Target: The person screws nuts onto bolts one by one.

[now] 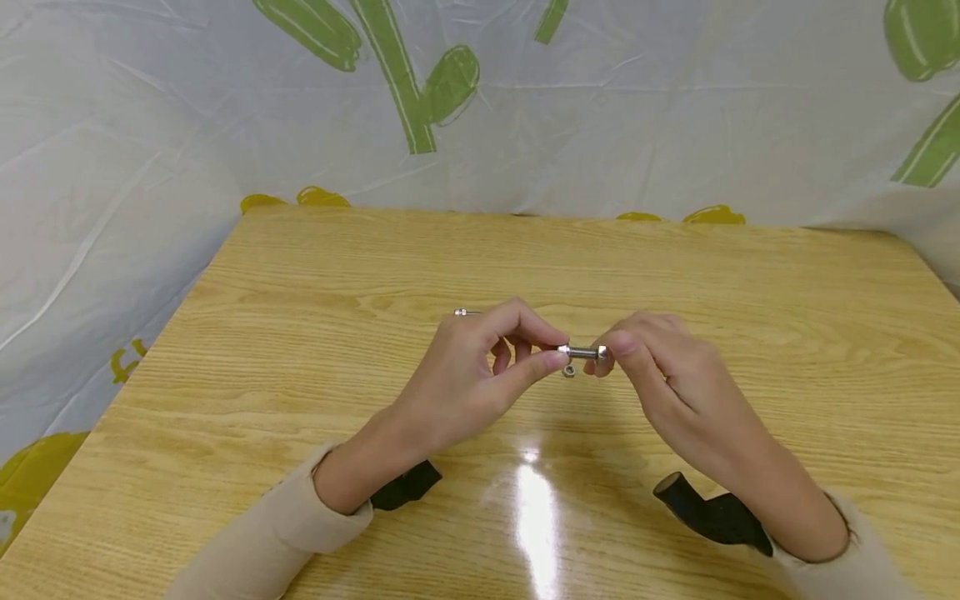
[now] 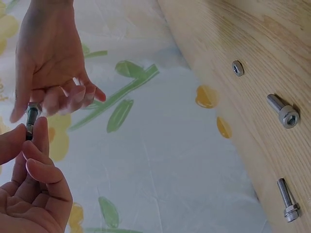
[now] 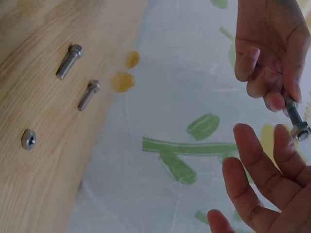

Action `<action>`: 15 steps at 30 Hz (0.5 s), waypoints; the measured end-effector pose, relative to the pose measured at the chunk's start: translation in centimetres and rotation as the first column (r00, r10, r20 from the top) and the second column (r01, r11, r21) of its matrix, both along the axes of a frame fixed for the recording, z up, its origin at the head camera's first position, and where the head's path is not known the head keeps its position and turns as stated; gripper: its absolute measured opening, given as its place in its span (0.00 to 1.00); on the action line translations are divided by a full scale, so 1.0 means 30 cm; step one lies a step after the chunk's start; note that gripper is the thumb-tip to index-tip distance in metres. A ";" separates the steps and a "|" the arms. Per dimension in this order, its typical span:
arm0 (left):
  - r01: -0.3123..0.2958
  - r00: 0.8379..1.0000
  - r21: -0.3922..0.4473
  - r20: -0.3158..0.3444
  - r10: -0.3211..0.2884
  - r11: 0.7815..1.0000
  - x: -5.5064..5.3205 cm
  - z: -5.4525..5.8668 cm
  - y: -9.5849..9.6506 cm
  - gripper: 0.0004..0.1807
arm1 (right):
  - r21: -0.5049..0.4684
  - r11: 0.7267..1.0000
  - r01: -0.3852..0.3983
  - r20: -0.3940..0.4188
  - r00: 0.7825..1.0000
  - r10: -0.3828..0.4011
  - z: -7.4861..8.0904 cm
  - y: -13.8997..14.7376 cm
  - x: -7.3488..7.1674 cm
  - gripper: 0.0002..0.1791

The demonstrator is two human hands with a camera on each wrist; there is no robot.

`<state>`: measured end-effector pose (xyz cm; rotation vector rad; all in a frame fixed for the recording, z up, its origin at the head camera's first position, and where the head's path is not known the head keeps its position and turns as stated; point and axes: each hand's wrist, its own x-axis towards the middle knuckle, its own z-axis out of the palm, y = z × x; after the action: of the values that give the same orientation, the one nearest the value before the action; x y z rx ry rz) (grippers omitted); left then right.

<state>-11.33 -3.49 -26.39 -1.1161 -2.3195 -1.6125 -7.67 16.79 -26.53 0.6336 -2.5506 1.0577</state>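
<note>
In the head view my left hand [image 1: 468, 367] pinches one end of a metal bolt [image 1: 582, 352] between thumb and fingertips, holding it level above the table. A hex nut [image 1: 602, 354] sits on the bolt's other end. My right hand [image 1: 686, 387] is beside that nut, its thumb close to it. The right wrist view shows the fingers [image 3: 257, 170] of the right hand spread and loosely extended near the nut. In the left wrist view the bolt [image 2: 32, 116] stands between both hands, its lower end covered by my left fingertips.
On the wooden table [image 1: 300, 375] lie a loose nut [image 2: 237, 68], a socket-head bolt [image 2: 283, 111] and another bolt [image 2: 287, 201] with a ring or nut by its head. Behind the table hangs a white cloth [image 1: 600, 108] with plant prints. Both wrists carry black mounts [image 1: 712, 517].
</note>
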 end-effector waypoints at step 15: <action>-0.019 0.999 -0.006 0.026 0.019 1.000 0.001 0.006 -0.006 0.04 | 0.040 0.992 -0.118 -0.203 0.971 0.124 0.001 0.028 -0.019 0.20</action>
<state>-11.30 -3.67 -26.22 -1.0773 -2.3453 -1.6242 -8.24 17.62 -26.49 0.8682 -2.3775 0.9428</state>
